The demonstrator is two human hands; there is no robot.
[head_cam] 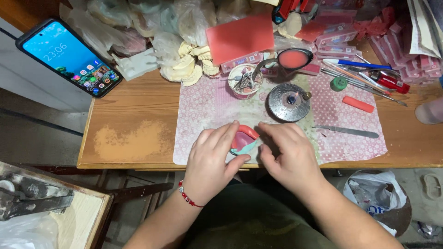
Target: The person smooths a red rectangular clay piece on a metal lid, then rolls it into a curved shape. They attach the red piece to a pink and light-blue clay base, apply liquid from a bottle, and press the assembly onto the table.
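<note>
Entry, taken from beside the bench, all places given relative to the round metal burner (289, 102).

Held piece: 1 dental model (243, 139), pale teal base with a pink-red wax rim arching over it, lying in front of the burner and a little to its left, near the table's front edge, on the pink patterned mat (212, 103). Its long axis runs roughly left to right, the arch curving away from the person.

Hands: 2. The left hand (210, 161) grasps the model, fingers curled over its top and left side, thumb beneath at the front. The right hand (288, 154) lies just to the model's right, fingertips bent toward its right end; whether they touch it I cannot tell. The model therefore lies between both sets of fingers, and the left hand is the nearer, being in contact.

Counts:
- 1 small cup of metal burs (245, 81), left of the burner.
- 1 spoon holding pink wax (294, 58), just behind it.
- 1 flat steel knife (348, 132), to its right and forward.
- 1 pink wax stick (358, 104), to its right.
- 1 green cap (339, 84), right and slightly behind.
- 1 pink wax sheet (240, 38), behind and left.
- 1 phone (69, 57), screen lit, far left.
- Plaster casts (191, 64) behind and left, heaped; number unclear.
</note>
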